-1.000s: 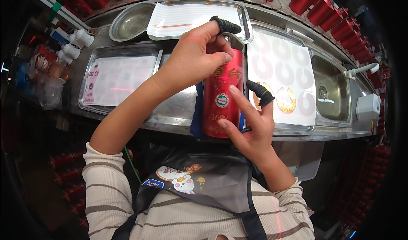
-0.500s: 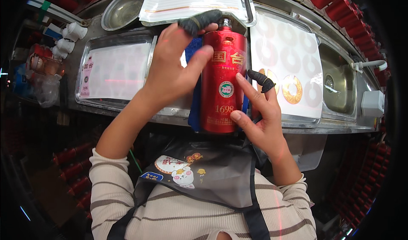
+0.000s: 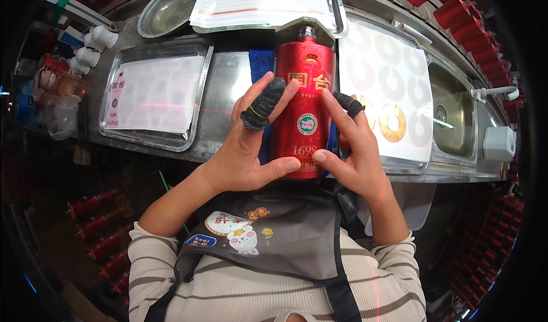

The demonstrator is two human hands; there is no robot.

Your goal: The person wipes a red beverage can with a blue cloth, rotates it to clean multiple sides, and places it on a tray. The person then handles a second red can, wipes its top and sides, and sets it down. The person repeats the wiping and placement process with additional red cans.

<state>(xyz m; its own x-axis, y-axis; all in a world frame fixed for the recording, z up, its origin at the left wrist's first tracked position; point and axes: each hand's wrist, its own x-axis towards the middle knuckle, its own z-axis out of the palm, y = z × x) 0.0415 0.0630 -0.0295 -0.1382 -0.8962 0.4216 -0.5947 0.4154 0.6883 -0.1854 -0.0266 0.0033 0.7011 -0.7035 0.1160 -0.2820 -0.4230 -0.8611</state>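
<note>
A red bottle with gold markings and a round green-and-white sticker lies lengthwise on a blue cloth, its silver neck pointing away from me. My left hand holds its left side, thumb under the base, index finger in a dark knitted finger cot. My right hand grips the right side, thumb near the base, also wearing a dark finger cot.
A steel counter carries a tray with a pale label sheet at left, a tray of white sheets at the back, a sheet of ring stickers at right. A sink is far right. Red bottles line the edges.
My left hand has come down from the bottle's top to its left side. The bottle has gone from upright in my hands to lying along the blue cloth.
</note>
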